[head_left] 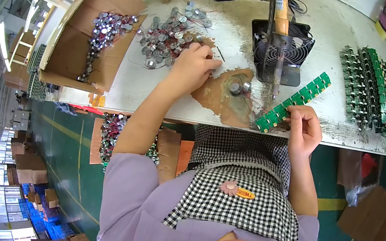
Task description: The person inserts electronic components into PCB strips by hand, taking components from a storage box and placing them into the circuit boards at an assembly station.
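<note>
My right hand point(306, 131) pinches the lower edge of a long green circuit board strip point(299, 102), which slants up to the right over the front of the table. My left hand point(194, 66) is at the right edge of a heap of small round silver parts with thin wires point(165, 37). Its fingers are curled in, and whatever they hold is hidden. A few loose silver parts point(237, 88) lie on the worn brown patch between my hands. Above the strip, a soldering iron point(282, 19) with an orange handle hangs tip down.
Behind the iron stands a black fan point(284, 49). Stacked green board strips point(372, 91) fill the table's right side. An open cardboard box point(73, 44) with more silver parts leans at the left. Below the table edge sits another box of wired parts point(113, 134).
</note>
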{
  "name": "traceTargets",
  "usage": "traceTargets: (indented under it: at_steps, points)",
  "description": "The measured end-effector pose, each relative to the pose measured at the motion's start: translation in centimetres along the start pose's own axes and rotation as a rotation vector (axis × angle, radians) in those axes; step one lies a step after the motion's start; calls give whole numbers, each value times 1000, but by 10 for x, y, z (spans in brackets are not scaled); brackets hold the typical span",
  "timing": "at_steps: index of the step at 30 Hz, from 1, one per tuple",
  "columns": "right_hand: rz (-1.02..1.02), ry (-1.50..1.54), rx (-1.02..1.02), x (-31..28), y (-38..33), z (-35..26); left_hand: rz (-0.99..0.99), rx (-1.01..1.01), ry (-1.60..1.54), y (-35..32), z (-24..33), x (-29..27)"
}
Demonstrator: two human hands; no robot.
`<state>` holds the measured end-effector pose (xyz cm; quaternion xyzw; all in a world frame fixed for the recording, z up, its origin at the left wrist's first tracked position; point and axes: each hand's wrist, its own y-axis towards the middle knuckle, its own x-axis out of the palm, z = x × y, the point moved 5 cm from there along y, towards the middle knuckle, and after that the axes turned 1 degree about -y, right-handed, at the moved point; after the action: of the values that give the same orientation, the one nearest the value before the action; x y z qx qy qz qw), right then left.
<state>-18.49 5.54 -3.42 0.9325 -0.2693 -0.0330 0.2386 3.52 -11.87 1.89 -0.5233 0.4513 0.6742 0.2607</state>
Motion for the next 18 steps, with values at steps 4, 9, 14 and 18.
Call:
traceTargets:
  at_steps: [4, 9, 14, 18]
  points:
    - [-26, -29, -29, 2, -1, -1, 190, -14, -246, -1, -30, 17]
    - [-74, 45, -87, 5, -3, -5, 585, -349, -670, -9, -58, 6]
    - [-46, -12, -119, 3, -2, -5, 607, -599, -1513, -8, -45, -7]
    - [-58, -194, -189, 5, 1, -12, 242, -782, -1709, -26, 19, 21]
